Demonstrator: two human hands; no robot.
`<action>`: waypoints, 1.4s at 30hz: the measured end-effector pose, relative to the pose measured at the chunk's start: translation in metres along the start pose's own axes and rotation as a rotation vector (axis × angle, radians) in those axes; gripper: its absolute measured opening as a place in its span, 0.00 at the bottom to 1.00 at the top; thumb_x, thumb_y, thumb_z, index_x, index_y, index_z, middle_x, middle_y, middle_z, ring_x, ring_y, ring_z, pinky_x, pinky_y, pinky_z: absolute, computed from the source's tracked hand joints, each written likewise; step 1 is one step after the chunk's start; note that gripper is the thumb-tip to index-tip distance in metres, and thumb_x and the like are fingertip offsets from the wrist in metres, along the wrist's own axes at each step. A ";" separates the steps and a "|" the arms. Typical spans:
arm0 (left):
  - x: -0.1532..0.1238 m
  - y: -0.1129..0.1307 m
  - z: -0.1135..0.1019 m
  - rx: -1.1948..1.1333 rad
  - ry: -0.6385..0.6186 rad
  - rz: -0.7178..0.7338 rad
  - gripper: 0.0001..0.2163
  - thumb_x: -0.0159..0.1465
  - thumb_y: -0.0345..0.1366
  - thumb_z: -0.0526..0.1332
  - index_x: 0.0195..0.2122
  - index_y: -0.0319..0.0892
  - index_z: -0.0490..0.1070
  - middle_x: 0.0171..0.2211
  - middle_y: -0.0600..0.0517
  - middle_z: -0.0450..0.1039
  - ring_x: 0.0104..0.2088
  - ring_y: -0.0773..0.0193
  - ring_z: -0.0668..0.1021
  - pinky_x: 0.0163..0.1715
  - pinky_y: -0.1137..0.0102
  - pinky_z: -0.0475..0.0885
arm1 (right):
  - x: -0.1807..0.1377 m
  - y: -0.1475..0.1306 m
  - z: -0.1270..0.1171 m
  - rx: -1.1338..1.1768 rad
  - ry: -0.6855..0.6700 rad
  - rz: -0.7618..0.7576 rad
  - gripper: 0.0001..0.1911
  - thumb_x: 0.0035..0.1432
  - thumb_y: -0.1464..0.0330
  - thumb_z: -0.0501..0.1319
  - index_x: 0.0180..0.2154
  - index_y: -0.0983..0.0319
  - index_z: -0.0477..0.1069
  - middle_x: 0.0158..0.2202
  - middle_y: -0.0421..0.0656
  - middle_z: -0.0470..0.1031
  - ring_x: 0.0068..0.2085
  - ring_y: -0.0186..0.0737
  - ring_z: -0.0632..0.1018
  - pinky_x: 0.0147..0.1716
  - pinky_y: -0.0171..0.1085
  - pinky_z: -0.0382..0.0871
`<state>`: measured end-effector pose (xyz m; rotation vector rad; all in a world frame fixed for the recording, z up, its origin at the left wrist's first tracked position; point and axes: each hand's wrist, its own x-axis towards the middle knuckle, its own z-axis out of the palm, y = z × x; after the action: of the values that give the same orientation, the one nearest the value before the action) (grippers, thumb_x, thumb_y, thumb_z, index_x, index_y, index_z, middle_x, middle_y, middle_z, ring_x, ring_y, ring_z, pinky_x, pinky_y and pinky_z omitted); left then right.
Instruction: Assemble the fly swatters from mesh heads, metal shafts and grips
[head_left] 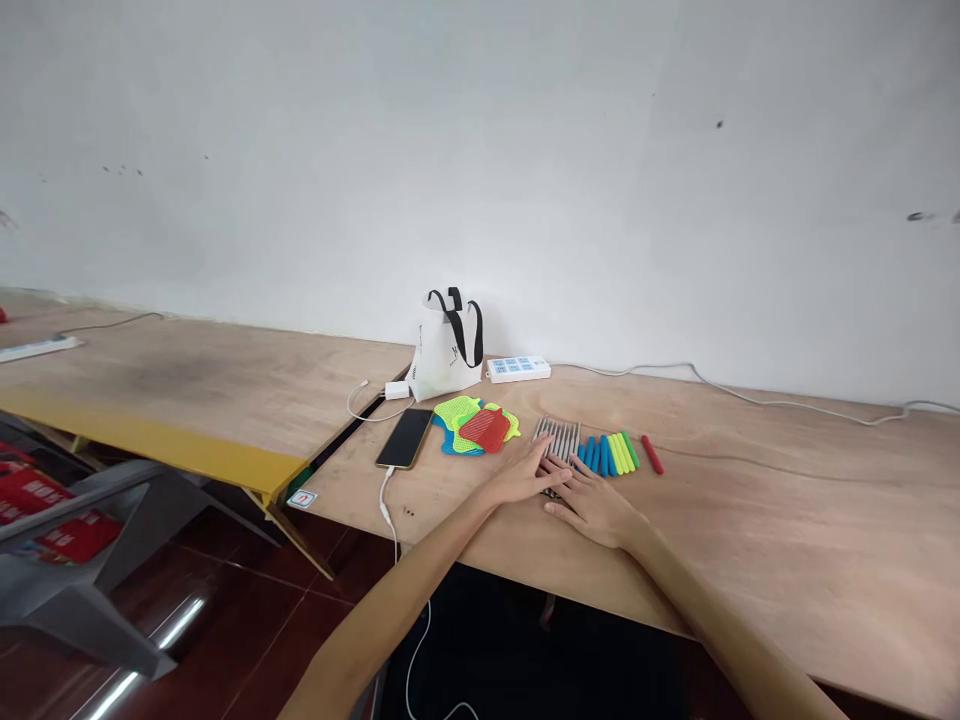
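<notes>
My left hand [521, 478] lies with its fingers stretched over the lower part of a row of thin silver metal rods [564, 438]. Coming in from the other side, my right hand [600, 508] rests fingers out on the same rods, its fingertips close against the left hand's. Both hands cover the rods' near ends. Just right of the rods, blue grips [596, 455], yellow grips [621, 454] and a green grip [631, 450] lie side by side. A red grip [652, 454] lies a little apart. Mesh fly swatter heads [486, 429] in red, yellow, green and blue overlap on the left.
Left of the swatter heads lies a phone [405, 438] with a white cable plugged in. Behind stand a white bag [439, 355] with black handles and a power strip [518, 369] by the wall. A gap separates this table from a yellow-edged one [247, 445].
</notes>
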<state>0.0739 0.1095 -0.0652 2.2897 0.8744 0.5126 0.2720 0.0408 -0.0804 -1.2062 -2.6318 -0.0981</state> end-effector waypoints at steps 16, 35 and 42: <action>0.006 0.000 -0.003 -0.428 0.106 -0.063 0.28 0.68 0.57 0.57 0.64 0.48 0.65 0.64 0.47 0.66 0.63 0.52 0.69 0.63 0.59 0.64 | 0.014 -0.008 0.002 -0.008 0.018 -0.048 0.29 0.73 0.54 0.46 0.71 0.55 0.52 0.70 0.44 0.57 0.71 0.47 0.57 0.71 0.58 0.46; 0.021 -0.022 -0.002 -0.284 0.375 0.071 0.17 0.70 0.47 0.55 0.44 0.42 0.79 0.49 0.47 0.80 0.50 0.57 0.80 0.55 0.63 0.73 | 0.018 -0.013 -0.003 0.091 -0.055 -0.082 0.31 0.74 0.53 0.43 0.72 0.52 0.41 0.72 0.40 0.51 0.73 0.42 0.51 0.72 0.55 0.36; 0.017 -0.016 -0.007 -0.110 0.177 0.192 0.19 0.72 0.48 0.54 0.49 0.45 0.80 0.59 0.47 0.74 0.62 0.55 0.72 0.65 0.61 0.62 | 0.007 -0.007 -0.005 0.114 -0.084 -0.074 0.32 0.74 0.52 0.45 0.72 0.53 0.43 0.72 0.41 0.50 0.73 0.42 0.48 0.72 0.54 0.33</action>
<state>0.0748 0.1335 -0.0683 2.2634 0.6926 0.8380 0.2636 0.0407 -0.0733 -1.0996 -2.7131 0.0907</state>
